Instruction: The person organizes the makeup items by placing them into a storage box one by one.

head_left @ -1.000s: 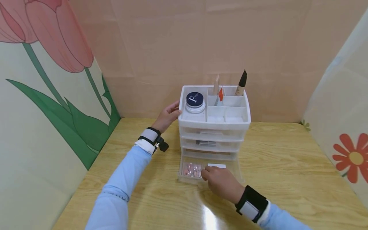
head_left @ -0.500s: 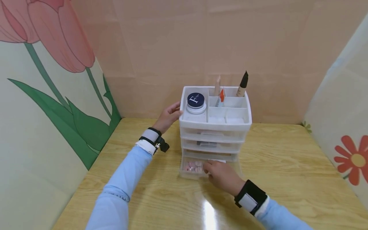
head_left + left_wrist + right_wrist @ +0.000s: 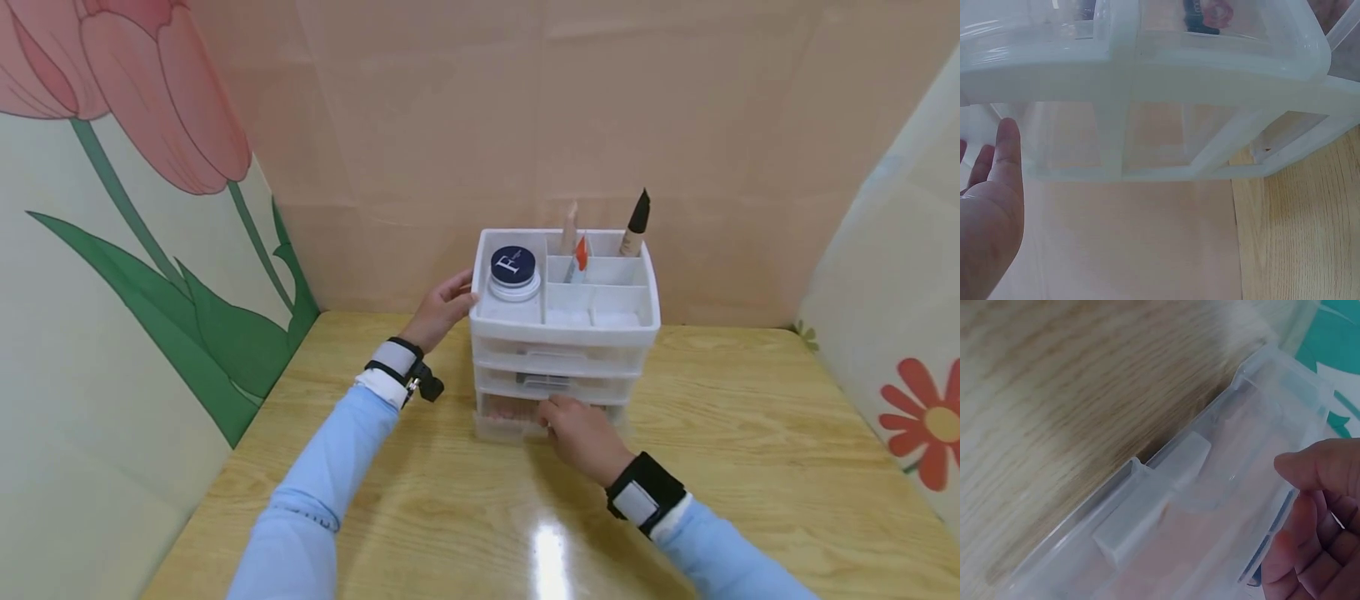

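Fingers (image 3: 551,410) of the right hand (image 3: 581,437) are curled onto the front of the bottom drawer (image 3: 510,421), thumb hooked over its lip in the wrist view, so that's a grip, and the drawer sits almost flush in the organizer (image 3: 564,329). Looks like the left hand (image 3: 441,308) is there to brace: fingers straight and relaxed, flat against the organizer's left wall up near the top, probably so the light plastic unit doesn't slide back. The drawer itself is clear, with something pinkish showing through just left of the fingers. Above them, a top tray holds a blue-lidded jar (image 3: 513,268) and a black-tipped tube (image 3: 634,221). All on a wooden table (image 3: 750,450).
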